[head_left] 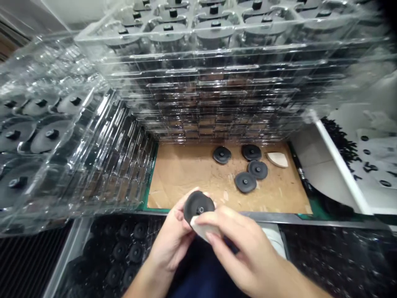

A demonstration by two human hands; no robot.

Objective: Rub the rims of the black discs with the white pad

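Observation:
At the table's near edge, my left hand (173,234) grips a rounded black plastic disc (195,203) with a small hollow stub at its centre. Fingers and thumb of my right hand (245,244) close on a pale, flat pad (205,229), whose tip lies against the disc's lower edge. Beyond my hands, a cardboard sheet (180,174) carries several similar parts: one black disc (222,154) apart, and a cluster including another black disc (245,182). A beige wedge-shaped pad (277,159) rests to their right.
Tall stacks of clear plastic trays (211,91) with black discs rise behind the cardboard; another tray stack (102,136) stands left. On the right, a white bin (338,165) holds small black parts. Below the table edge are dark trays of discs (124,252).

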